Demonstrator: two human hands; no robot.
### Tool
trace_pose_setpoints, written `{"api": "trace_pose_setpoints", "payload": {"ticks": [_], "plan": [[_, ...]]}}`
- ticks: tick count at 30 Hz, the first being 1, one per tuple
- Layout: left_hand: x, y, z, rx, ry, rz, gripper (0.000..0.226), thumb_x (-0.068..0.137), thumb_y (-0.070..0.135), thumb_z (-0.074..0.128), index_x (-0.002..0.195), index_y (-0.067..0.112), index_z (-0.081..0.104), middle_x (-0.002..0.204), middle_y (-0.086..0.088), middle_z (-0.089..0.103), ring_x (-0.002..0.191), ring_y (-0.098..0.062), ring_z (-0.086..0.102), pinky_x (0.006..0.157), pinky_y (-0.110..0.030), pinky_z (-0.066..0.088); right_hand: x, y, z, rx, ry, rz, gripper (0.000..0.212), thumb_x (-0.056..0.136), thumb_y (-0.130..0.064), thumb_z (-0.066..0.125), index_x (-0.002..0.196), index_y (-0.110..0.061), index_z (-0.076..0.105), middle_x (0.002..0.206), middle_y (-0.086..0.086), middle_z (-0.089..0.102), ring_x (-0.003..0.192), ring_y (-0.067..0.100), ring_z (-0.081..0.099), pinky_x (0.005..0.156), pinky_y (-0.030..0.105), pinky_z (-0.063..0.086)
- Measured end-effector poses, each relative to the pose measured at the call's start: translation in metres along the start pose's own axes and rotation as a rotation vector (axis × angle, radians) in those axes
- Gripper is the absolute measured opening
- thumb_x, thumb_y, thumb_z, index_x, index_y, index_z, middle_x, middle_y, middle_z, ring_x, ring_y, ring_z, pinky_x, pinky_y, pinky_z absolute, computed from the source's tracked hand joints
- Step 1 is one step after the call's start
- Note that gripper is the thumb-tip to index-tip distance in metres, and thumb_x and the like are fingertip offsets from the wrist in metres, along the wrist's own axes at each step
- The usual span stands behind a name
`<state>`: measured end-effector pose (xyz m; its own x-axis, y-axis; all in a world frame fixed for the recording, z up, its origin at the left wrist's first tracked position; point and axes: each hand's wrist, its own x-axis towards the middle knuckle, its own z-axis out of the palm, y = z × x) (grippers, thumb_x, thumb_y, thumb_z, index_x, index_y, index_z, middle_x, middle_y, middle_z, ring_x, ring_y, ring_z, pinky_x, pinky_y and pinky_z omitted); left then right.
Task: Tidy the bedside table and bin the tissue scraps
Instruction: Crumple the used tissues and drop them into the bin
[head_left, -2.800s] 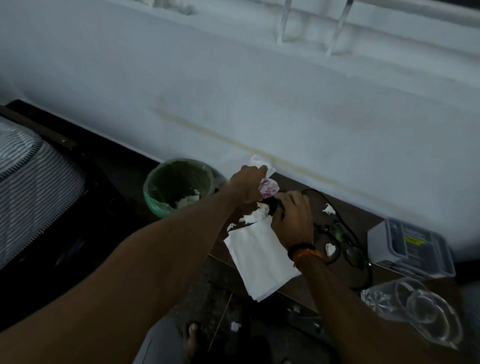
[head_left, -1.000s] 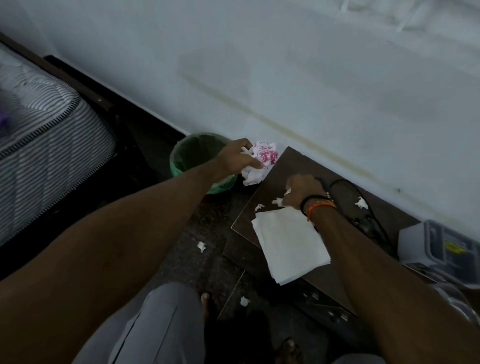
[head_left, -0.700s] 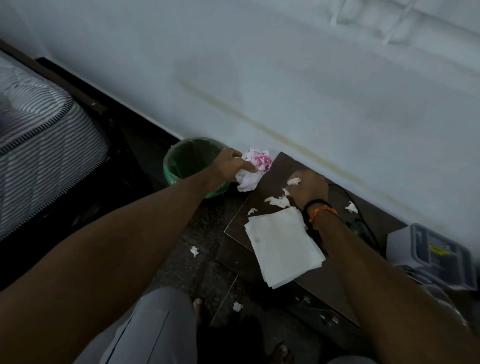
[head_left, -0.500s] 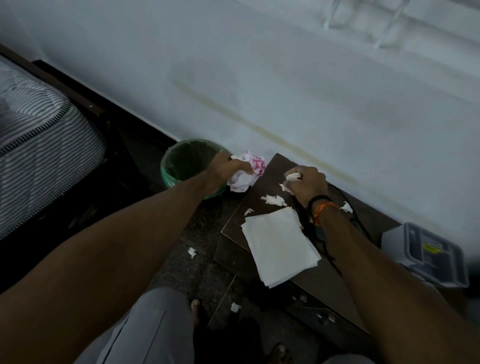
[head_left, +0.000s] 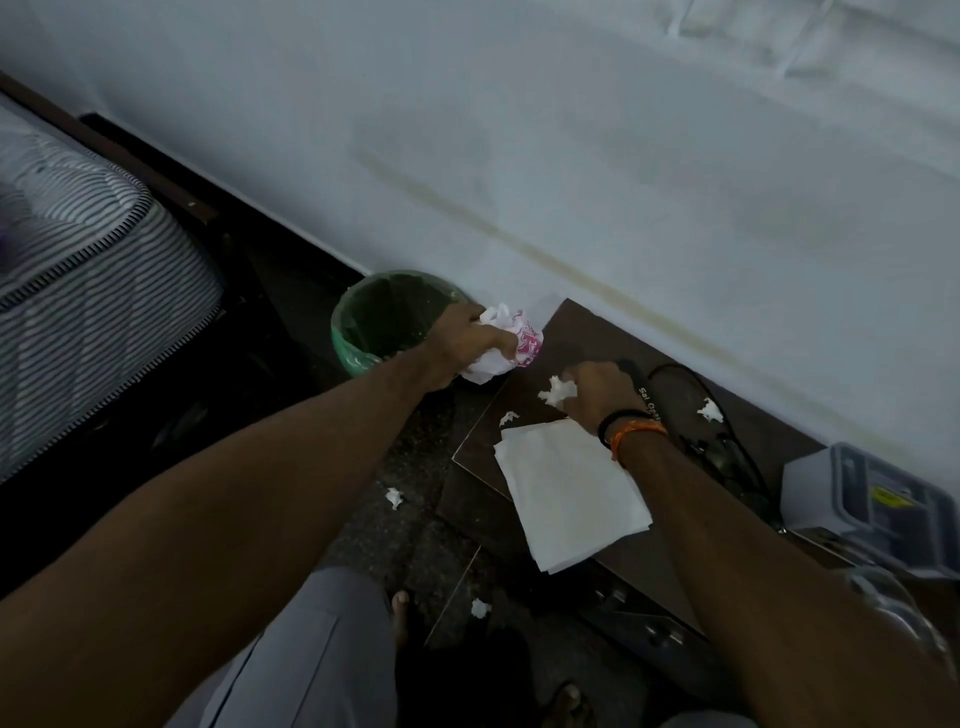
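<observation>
The left hand is gripping a crumpled white wad with pink print, fingers curled round it, and is holding it just beside the rim of the green bin, between the bin and the near corner of the bedside table. The right hand is reaching over the dark tabletop with its fingers curled, pinching a small white tissue scrap at its fingertips (the wrist is wearing a black band and an orange band). Just below that hand, 1 smaller scrap is lying on the table beside a flat stack of white tissues, which is overhanging the table's front edge. Another scrap is sitting further right on the table, near a black cable that is looping across the surface. At the right edge, a grey boxy device is standing on the table, partly blurred. On the dark floor, 2 more scraps are lying apart from each other, one near the table's left side and one nearer the person's bare feet. The bin is standing against the pale wall, lined with a green bag, and a striped mattress is showing at the far left.
</observation>
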<state>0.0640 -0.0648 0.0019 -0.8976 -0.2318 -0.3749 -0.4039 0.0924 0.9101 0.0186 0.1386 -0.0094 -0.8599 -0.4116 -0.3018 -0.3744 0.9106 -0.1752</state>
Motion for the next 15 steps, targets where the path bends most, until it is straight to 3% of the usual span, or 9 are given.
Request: {"api": "trace_pose_setpoints", "payload": {"ticks": [3,5,8,10,12,14,15], "plan": [[0.004,-0.002,0.001,0.034,0.035,-0.011,0.022,0.068,0.008,0.080,0.088,0.011,0.072,0.082,-0.004,0.071,0.066,-0.014,0.065,0.049,-0.019,0.053,0.002,0.004,0.000,0.076,0.073,0.004,0.045,0.089,-0.024,0.068,0.131,-0.009,0.059,0.130,0.014,0.062,0.120,0.031,0.057,0.101,0.038,0.044],[0.005,-0.002,0.000,-0.001,0.009,-0.022,0.017,0.068,0.008,0.078,0.083,0.011,0.071,0.082,-0.006,0.070,0.069,-0.017,0.065,0.059,-0.024,0.054,0.004,0.008,-0.002,0.187,0.153,0.028,0.045,0.087,-0.025,0.070,0.127,-0.007,0.062,0.126,0.016,0.064,0.115,0.031,0.060,0.096,0.036,0.046],[0.004,-0.001,0.001,-0.071,-0.043,-0.065,0.013,0.068,0.008,0.073,0.081,0.010,0.069,0.082,-0.007,0.069,0.075,-0.022,0.065,0.067,-0.029,0.053,0.006,0.012,-0.011,0.429,0.239,0.084,0.029,0.083,-0.027,0.073,0.100,-0.005,0.072,0.100,0.014,0.073,0.088,0.025,0.066,0.078,0.032,0.051],[0.003,-0.001,0.004,-0.158,-0.054,-0.083,0.010,0.069,0.006,0.070,0.077,0.008,0.065,0.076,-0.010,0.065,0.071,-0.026,0.062,0.062,-0.030,0.051,0.007,0.012,-0.020,0.656,0.251,0.146,0.021,0.080,-0.024,0.076,0.085,-0.005,0.072,0.084,0.010,0.073,0.075,0.021,0.065,0.074,0.034,0.053],[0.001,0.000,0.007,-0.271,-0.102,-0.055,0.013,0.069,0.004,0.066,0.077,0.012,0.061,0.068,-0.009,0.055,0.062,-0.026,0.054,0.051,-0.025,0.044,0.006,0.009,-0.029,0.930,0.238,0.182,0.018,0.077,-0.018,0.080,0.085,-0.003,0.073,0.076,0.009,0.071,0.065,0.019,0.063,0.071,0.034,0.054],[0.001,0.001,0.013,-0.403,-0.175,-0.069,0.043,0.078,-0.003,0.062,0.113,0.021,0.063,0.083,-0.007,0.057,0.067,-0.022,0.057,0.051,-0.022,0.047,0.005,0.004,-0.037,1.097,0.199,0.139,0.016,0.075,-0.012,0.081,0.083,-0.001,0.073,0.071,0.011,0.069,0.058,0.020,0.060,0.068,0.034,0.052],[0.001,0.001,0.017,-0.484,-0.218,-0.100,0.060,0.082,-0.006,0.060,0.132,0.026,0.054,0.101,-0.010,0.059,0.077,-0.023,0.062,0.056,-0.025,0.053,0.006,0.002,-0.039,1.120,0.184,0.127,0.016,0.073,-0.012,0.081,0.082,-0.001,0.073,0.069,0.012,0.068,0.057,0.020,0.059,0.066,0.033,0.051]]}}
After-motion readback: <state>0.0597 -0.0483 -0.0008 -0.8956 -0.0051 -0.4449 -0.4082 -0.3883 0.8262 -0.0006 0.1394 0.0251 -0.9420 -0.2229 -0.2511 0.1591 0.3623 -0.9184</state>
